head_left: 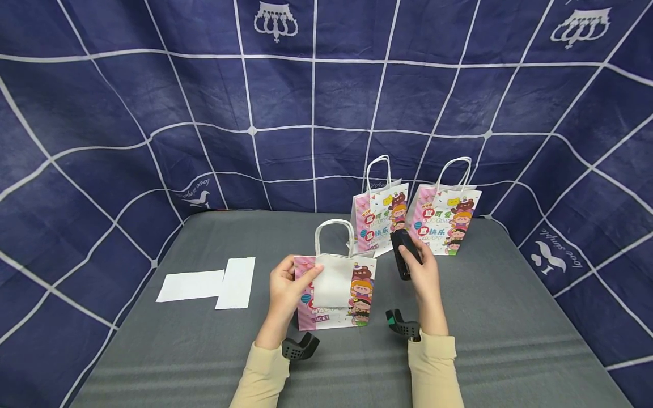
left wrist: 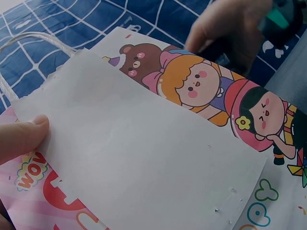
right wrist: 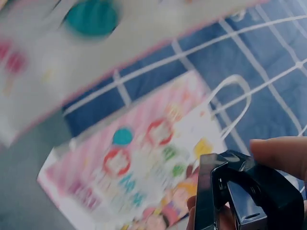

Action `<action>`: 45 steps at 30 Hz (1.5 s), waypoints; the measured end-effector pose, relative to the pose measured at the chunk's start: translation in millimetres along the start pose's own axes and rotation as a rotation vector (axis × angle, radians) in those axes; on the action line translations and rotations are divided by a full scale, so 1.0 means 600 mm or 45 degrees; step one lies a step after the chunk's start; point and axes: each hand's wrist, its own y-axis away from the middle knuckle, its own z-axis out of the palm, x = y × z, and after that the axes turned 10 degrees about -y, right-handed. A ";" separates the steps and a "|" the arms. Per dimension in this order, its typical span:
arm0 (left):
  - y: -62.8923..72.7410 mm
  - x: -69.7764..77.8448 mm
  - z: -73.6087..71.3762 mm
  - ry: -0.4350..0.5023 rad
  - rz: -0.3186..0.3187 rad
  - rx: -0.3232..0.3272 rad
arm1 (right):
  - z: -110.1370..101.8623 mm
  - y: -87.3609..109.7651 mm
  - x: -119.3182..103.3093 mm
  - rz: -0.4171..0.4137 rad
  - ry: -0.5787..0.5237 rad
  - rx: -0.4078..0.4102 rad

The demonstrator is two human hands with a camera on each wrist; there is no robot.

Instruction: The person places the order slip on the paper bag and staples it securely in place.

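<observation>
Slips (head_left: 206, 283) of white paper are lying flat at the left of the grey table (head_left: 510, 317), two of them overlapping at a corner, well apart from the hands and with bare cloth all round them. Moving right, the left hand (head_left: 287, 288) is steadying the near bag (head_left: 352, 309), thumb curled over a white sheet (head_left: 333, 280) and pinching it against the bag's printed face; the left wrist view is showing the thumb (left wrist: 21, 136) pressing the sheet (left wrist: 144, 158) flat, probably so it is not sliding while being fastened, and a few small marks low on the sheet could be staple holes, though that is hard to tell. The bag is standing upright on its base with its handle (head_left: 334, 232) up. Just beside its right edge, the right hand (head_left: 423, 272) is wrapping its fingers around a black stapler (head_left: 405, 252), holding it raised and apart from the bag; in the right wrist view the stapler (right wrist: 240, 196) is looking slightly agape. Behind it two more bags (head_left: 415, 218) are standing side by side near the far edge, close against the blue backdrop (head_left: 153, 113), so room there is tight, while the right of the table is lying open.
</observation>
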 end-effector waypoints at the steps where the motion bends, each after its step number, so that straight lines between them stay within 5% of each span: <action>1: 0.000 0.000 0.000 -0.001 0.002 0.000 | 0.002 0.003 -0.006 0.005 -0.056 -0.021; 8: 0.001 0.001 -0.001 0.000 0.002 -0.005 | 0.016 0.027 -0.043 -0.026 -0.277 -0.094; 22: 0.001 0.006 0.002 -0.028 -0.003 -0.023 | 0.024 0.076 -0.094 -0.293 -0.642 -0.207; 34: 0.003 0.012 0.006 -0.089 0.060 -0.058 | 0.034 0.096 -0.099 -0.483 -0.672 -0.458; 45: 0.007 0.016 0.011 -0.063 0.086 -0.177 | 0.048 0.113 -0.106 -0.638 -0.625 -0.589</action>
